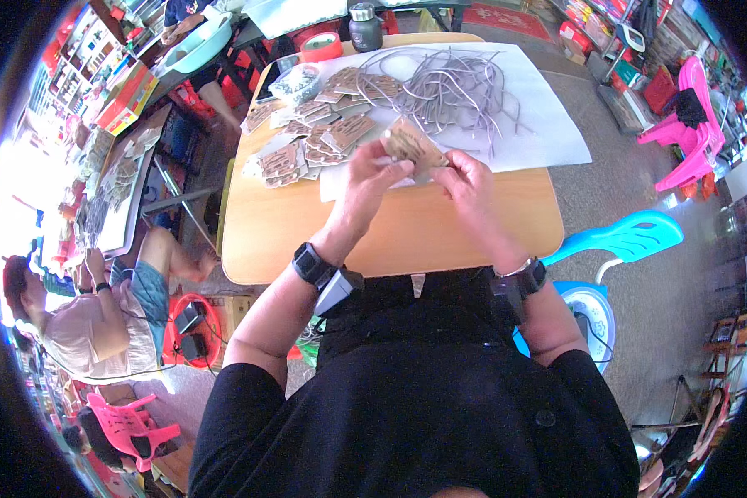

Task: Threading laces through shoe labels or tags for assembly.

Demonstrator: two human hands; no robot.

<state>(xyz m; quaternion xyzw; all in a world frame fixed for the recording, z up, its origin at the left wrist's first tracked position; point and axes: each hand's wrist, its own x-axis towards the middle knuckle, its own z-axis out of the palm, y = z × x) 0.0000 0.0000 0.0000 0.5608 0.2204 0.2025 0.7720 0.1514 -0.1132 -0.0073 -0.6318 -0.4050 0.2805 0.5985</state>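
My two hands hold a brown printed card (415, 144) tilted above the near edge of a white sheet (548, 137) on the wooden table (299, 236). My left hand (370, 178) is closed on the card's left side, thumb in front. At its lower right corner, my right hand (470, 179) pinches with fingertips; any small thing in them is too small to make out. Beyond my left hand lie heaped brown cards (349, 130), several in overlapping stacks. A loose tangle of grey cords (456, 87) spreads over the sheet behind the card.
Along the table's far side stand a clear tub of small pieces (297, 83), a red round container (321, 48) and a dark flask (364, 30). A blue chair (618, 236) is close on my right. One person (100, 319) sits at another table on the left.
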